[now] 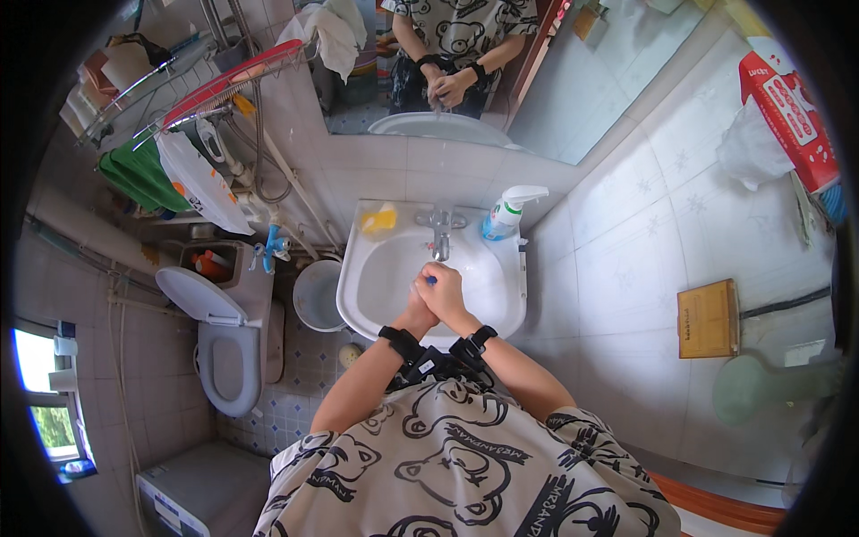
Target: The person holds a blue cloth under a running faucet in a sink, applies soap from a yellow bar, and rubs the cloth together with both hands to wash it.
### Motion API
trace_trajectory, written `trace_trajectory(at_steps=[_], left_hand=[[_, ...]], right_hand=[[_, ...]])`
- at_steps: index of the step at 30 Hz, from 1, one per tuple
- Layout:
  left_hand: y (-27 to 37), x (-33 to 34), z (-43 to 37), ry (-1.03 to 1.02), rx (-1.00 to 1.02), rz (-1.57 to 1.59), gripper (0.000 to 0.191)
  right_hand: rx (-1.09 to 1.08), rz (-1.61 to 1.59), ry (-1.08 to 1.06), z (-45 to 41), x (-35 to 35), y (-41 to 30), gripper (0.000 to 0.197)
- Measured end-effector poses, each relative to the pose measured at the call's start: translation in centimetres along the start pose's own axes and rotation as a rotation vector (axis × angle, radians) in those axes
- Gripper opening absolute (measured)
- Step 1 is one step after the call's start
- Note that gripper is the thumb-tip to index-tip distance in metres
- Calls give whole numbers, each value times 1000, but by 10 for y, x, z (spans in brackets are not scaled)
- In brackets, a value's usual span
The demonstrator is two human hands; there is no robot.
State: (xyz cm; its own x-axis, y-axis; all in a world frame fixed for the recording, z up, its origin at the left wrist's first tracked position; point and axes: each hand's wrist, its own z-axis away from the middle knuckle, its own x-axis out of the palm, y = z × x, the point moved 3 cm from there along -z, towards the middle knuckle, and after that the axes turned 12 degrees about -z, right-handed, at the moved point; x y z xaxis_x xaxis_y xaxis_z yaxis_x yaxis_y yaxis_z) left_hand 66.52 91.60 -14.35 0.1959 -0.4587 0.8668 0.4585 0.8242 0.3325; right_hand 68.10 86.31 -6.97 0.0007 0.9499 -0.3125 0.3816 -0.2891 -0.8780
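Over the white washbasin [376, 295], just in front of the chrome faucet [441, 235], my two hands are pressed together. My right hand [444, 288] is curled over the fingers of my left hand [417, 310]. A small blue object [431, 280] shows at the right hand's curled fingers; most of it is hidden, so its kind is unclear. What the left palm holds is covered. Both wrists wear black straps. The mirror [456, 74] reflects the joined hands above the basin.
A pump bottle [503, 218] stands at the basin's back right corner, a yellow item [379, 219] at the back left. Left of the basin are a bucket [319, 295] and a toilet [231, 366] with its lid raised. A wire rack [221, 84] hangs above.
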Motion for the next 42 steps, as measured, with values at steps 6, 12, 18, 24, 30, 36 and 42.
trace_trajectory(at_steps=[6,12,18,24,30,36,42], left_hand=[[10,1,6,27,-11,-37,48],[10,4,15,55,-41,-62,49],[6,6,21,84,-90,-91,51],[3,6,37,94,-151,-230,53],[-22,-24,26,145,-337,62,34],[-10,-33,8,278,-417,-6,44],[2,-24,-23,97,-541,70,56]], right_hand=[[71,7,2,4,7,8,15],[136,28,-41,6,9,6,16],[114,12,-14,10,4,5,18],[157,31,42,27,4,2,17],[303,-76,214,36,-9,27,17],[329,-75,324,21,-20,43,12],[297,-28,8,36,5,51,12]])
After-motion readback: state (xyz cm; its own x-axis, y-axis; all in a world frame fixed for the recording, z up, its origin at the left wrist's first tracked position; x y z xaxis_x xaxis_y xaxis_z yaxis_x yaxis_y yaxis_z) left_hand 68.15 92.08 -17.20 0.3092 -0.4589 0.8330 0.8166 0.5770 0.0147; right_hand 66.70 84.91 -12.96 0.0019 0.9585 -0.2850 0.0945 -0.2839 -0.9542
